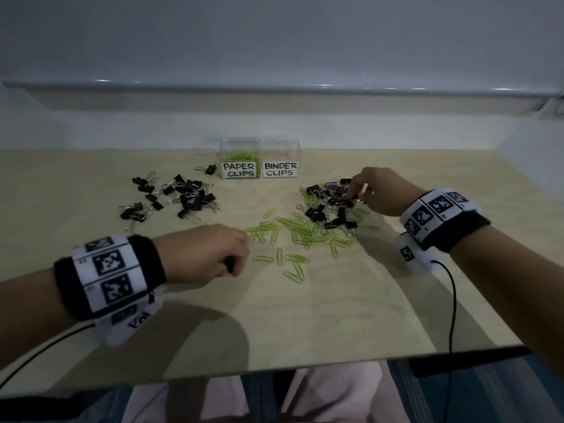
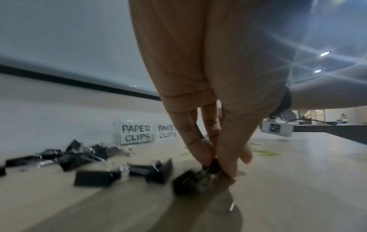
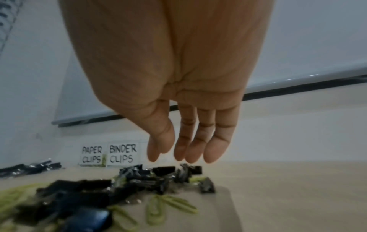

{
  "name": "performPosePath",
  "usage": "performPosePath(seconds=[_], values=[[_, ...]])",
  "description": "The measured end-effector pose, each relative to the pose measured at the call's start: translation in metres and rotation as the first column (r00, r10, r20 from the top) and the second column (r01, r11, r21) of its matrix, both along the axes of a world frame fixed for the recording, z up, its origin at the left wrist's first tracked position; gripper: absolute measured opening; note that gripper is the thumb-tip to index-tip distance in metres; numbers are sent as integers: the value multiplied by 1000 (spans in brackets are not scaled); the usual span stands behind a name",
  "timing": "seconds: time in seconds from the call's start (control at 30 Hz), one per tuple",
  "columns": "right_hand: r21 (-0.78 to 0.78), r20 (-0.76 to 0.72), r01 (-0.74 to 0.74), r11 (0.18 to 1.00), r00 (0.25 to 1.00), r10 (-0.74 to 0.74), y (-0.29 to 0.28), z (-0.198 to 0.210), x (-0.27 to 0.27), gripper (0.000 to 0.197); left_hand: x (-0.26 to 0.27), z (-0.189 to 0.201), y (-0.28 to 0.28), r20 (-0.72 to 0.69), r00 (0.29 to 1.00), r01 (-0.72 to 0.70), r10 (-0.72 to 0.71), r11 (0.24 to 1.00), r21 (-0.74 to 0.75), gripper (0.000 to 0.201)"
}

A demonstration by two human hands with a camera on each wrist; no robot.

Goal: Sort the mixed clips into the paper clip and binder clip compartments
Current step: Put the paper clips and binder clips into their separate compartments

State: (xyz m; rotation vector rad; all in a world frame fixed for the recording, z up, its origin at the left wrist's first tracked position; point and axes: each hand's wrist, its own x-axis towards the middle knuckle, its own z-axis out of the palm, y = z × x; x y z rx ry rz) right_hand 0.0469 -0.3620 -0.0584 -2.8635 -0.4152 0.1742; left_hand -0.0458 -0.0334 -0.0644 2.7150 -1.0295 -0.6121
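Clips [image 1: 331,209] lie mixed on the table, right of the bins [image 1: 261,161]. The left hand [image 1: 204,253] pinches a binder clip [image 2: 211,166]; the right hand [image 1: 380,190] hangs relaxed over the heap. A snagged paper clip could ride into the wrong bin

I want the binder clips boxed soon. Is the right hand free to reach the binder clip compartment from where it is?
Probably yes. The right hand hovers open over the mixed pile, holding nothing, and the BINDER CLIPS compartment stands just beyond with bare table between.
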Motion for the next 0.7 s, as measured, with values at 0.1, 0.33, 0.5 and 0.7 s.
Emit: performPosePath(seconds=[0.1, 0.33, 0.5, 0.7], values=[[26, -57, -150, 988, 987, 151, 13, 4, -10, 26, 20, 11, -18, 62, 997, -37, 44, 994, -107, 14], [-68, -107, -192, 979, 977, 184, 23, -4, -13, 20, 73, 0, -127, 243, 968, 78, -58, 994, -74, 37], [-90, -73, -190, 978, 980, 183, 23, -9, -13, 17, 94, -11, -142, 233, 964, 118, -131, 991, 68, 36], [-6, -63, -164, 986, 985, 163, 20, -6, -11, 17, 97, -5, -122, 207, 978, 28, 4, 988, -151, 27]])
